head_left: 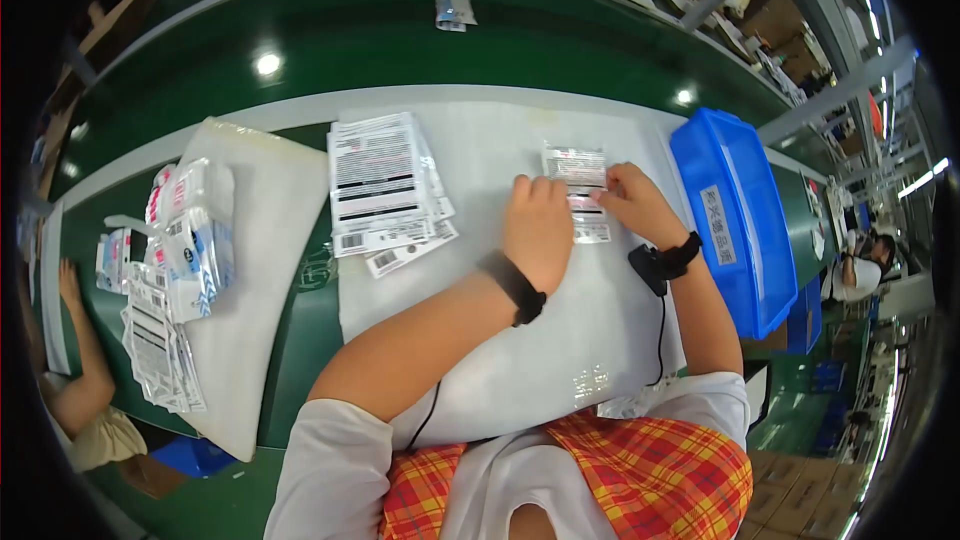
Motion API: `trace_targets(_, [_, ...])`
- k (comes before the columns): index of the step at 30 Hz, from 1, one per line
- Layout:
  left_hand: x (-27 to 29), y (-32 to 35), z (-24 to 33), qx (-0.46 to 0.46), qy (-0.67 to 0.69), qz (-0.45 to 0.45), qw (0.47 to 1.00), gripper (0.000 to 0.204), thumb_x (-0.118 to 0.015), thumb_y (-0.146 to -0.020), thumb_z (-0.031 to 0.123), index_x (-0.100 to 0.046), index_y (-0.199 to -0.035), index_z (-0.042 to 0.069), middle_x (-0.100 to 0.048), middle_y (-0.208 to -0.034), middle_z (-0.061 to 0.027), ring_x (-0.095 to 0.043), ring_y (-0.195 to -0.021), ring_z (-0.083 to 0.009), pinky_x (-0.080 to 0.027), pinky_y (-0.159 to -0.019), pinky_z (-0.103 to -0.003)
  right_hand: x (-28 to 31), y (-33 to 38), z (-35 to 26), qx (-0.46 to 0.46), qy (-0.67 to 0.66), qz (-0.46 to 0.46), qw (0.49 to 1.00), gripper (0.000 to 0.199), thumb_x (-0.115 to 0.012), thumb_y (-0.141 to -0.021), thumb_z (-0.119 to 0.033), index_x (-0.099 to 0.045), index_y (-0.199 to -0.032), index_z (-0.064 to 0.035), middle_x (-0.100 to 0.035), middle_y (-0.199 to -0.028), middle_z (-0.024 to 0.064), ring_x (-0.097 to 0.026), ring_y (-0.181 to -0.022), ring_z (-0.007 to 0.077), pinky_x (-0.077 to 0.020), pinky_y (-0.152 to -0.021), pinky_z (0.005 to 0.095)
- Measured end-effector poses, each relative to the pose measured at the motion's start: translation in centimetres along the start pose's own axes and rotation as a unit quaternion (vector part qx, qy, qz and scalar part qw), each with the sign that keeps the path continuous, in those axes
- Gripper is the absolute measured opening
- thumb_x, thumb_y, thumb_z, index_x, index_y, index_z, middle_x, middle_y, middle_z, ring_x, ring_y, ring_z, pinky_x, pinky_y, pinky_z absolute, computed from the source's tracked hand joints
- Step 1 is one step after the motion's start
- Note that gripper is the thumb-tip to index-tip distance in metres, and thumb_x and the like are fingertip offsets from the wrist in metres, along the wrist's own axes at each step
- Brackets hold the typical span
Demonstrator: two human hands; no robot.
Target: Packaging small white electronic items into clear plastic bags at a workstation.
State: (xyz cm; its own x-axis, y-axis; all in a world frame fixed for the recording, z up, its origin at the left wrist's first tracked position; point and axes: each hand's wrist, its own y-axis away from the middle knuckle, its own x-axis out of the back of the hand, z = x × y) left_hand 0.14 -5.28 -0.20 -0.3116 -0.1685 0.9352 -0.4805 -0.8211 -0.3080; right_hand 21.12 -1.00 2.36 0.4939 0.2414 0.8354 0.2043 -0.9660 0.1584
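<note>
A small white printed packet (585, 172) with black and pinkish bands and a shiny top edge lies on the white mat (470, 340) in front of me. At its left edge, the fingers of my left hand (538, 228) are curled closed; their tips are partly hidden. My right hand (645, 206) pinches the right edge with thumb and fingers. Left of my hands lies a loose stack of white printed packets (375, 175) with barcodes, its lower pieces fanned out to the right.
Right of the mat stands a blue plastic bin (748, 210) with a white label. A second printed stack (158, 340) and plastic-wrapped white-and-blue packs (195, 230) lie at left, near another person's arm (85, 350). A small packet (455, 12) lies on the green surface beyond.
</note>
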Motion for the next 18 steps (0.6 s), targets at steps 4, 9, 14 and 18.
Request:
trace_targets(4, [0.0,-0.4,-0.3,0.049,-0.011,0.014,0.999,0.043,-0.070,-0.077,0.043,-0.064,-0.099,0.006,-0.055,-0.093,-0.0049,-0.048,-0.097,-0.0209,-0.031,-0.092,-0.036,2.3,-2.9,-2.3,0.029,-0.115,0.043,0.992,0.016,-0.061,-0.090,-0.017,-0.052,-0.092,-0.0037,-0.056,-0.080,0.0010,-0.055,-0.077,0.0114,-0.0456,-0.071,0.0248])
trace_targets(9, [0.5,-0.8,-0.7,0.063,0.033,-0.058,0.996,0.054,-0.071,-0.074,0.050,-0.061,-0.103,0.005,-0.056,-0.099,-0.0068,-0.048,-0.098,-0.0225,-0.031,-0.091,-0.036,5.2,-12.6,-2.8,0.032,-0.426,0.117,0.896,0.012,-0.058,-0.091,-0.018,-0.057,-0.098,-0.0073,-0.062,-0.086,0.0040,-0.060,-0.076,0.0141,-0.0479,-0.068,0.0263])
trace_targets(14, [0.7,-1.4,-0.9,0.056,0.062,-0.143,0.986,0.053,-0.062,-0.084,0.049,-0.058,-0.116,0.007,-0.055,-0.116,-0.0085,-0.046,-0.112,-0.0219,-0.029,-0.100,-0.037,-2.1,-13.6,-14.6,0.125,-0.149,-0.110,0.975,0.033,-0.064,-0.087,-0.025,-0.059,-0.111,-0.0037,-0.067,-0.100,0.0093,-0.064,-0.086,0.0193,-0.0503,-0.076,0.0306])
trace_targets(18, [-11.4,-1.1,0.5,0.095,0.464,0.148,0.868,0.050,-0.049,-0.095,0.043,-0.047,-0.131,0.009,-0.048,-0.133,-0.0107,-0.042,-0.123,-0.0245,-0.028,-0.106,-0.039,-10.3,-8.6,-22.8,0.414,0.179,-0.096,0.887,0.029,-0.067,-0.083,-0.018,-0.062,-0.104,0.0006,-0.060,-0.103,0.0180,-0.060,-0.095,0.0322,-0.0500,-0.082,0.0394])
